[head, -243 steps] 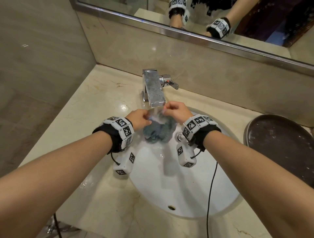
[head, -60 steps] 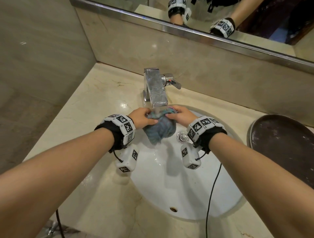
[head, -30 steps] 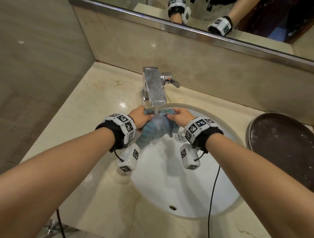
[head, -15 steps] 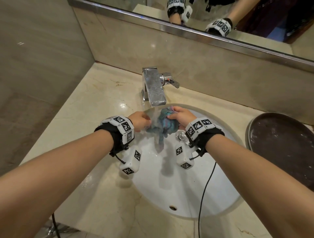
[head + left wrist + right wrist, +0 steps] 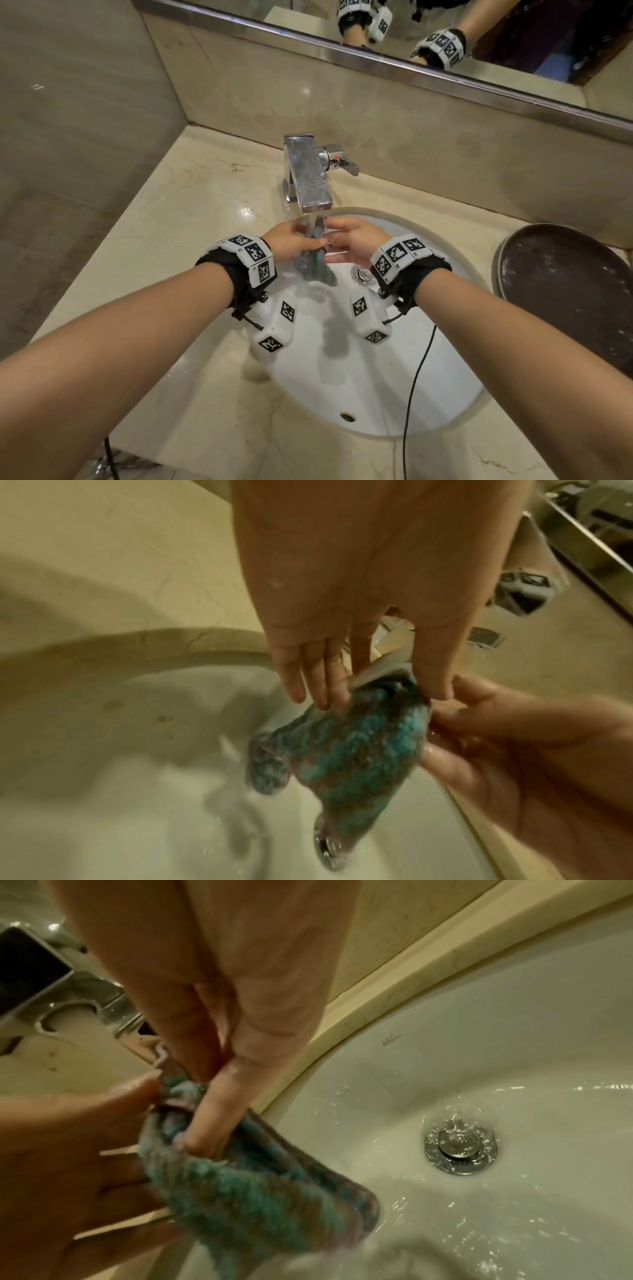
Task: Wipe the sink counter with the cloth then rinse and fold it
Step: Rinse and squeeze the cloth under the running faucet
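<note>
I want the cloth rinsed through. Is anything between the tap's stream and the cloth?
Nothing visible. Water drops from the faucet straight onto the cloth, which the left hand and right hand pinch from either side over the sink; neither hand covers it.

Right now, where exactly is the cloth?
In the head view the cloth hangs between the left hand and right hand, under the faucet spout, over the back of the sink, just left of the drain.
</note>
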